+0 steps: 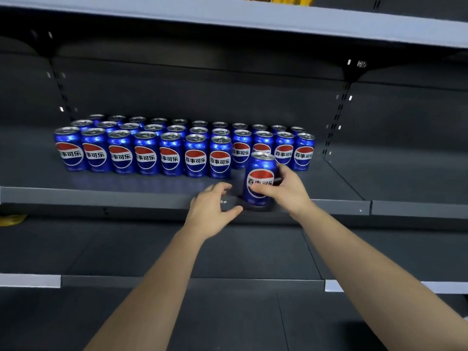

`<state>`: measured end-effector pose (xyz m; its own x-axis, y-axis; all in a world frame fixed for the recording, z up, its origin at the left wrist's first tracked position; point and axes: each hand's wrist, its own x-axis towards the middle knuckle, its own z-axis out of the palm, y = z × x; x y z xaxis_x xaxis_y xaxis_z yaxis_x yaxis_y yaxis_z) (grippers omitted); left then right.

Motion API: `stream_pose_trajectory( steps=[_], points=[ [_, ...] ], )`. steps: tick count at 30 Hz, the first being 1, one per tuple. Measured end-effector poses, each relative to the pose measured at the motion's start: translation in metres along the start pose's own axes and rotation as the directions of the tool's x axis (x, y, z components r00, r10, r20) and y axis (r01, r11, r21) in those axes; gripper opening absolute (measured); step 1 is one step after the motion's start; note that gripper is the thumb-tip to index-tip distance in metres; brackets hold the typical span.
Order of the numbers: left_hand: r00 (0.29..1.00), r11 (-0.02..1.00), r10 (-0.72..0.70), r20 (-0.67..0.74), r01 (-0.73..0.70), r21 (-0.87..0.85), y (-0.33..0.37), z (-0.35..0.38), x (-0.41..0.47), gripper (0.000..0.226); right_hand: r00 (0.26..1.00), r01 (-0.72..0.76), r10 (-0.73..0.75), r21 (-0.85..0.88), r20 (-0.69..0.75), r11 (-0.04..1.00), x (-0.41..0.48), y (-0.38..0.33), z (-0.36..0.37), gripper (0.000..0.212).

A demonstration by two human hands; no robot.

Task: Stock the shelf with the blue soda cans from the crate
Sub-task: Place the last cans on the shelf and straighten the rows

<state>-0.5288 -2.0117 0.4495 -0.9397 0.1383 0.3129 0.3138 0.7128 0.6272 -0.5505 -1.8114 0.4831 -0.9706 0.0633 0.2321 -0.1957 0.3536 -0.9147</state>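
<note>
Single wide-angle view from the person's head: close before a dark store shelf, facing its back panel and tilted slightly down. The shelf's front edge crosses mid-frame, with an upper shelf overhead and a lower shelf beneath. The camera is near enough that the left hand reaches that edge and the right hand grips a blue soda can there — forearms entering from the bottom.

Right hand grips can; left hand loosely curled, empty
</note>
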Motion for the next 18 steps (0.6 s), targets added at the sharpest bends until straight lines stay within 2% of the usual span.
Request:
stream_pose_trajectory(
  steps=[4, 11, 16, 18],
  points=[
    [1.0, 0.978, 0.006, 0.011, -0.009, 0.21, -0.016, -0.009, 0.013, 0.047, 1.0, -0.004, 0.004, 0.014, -0.022, 1.0, 0.025, -0.004, 0.005, 0.062],
    [0.999, 0.932, -0.008, 0.039, -0.006, 0.362, -0.034, -0.011, 0.033, 0.047, 0.999, -0.03, 0.03, -0.022, -0.012, 0.999, 0.05, 0.009, 0.019, 0.062],
    [0.998, 0.915, -0.025, 0.058, 0.0, 0.403, -0.04, -0.008, 0.041, 0.048, 1.0, -0.029, 0.029, -0.091, -0.005, 0.995, 0.053, 0.016, 0.025, 0.082],
    [0.997, 0.918, -0.048, 0.062, 0.019, 0.396, -0.042, -0.006, 0.044, 0.05, 1.0, -0.012, 0.013, -0.182, 0.004, 0.983, 0.051, 0.019, 0.026, 0.092]
  ],
)
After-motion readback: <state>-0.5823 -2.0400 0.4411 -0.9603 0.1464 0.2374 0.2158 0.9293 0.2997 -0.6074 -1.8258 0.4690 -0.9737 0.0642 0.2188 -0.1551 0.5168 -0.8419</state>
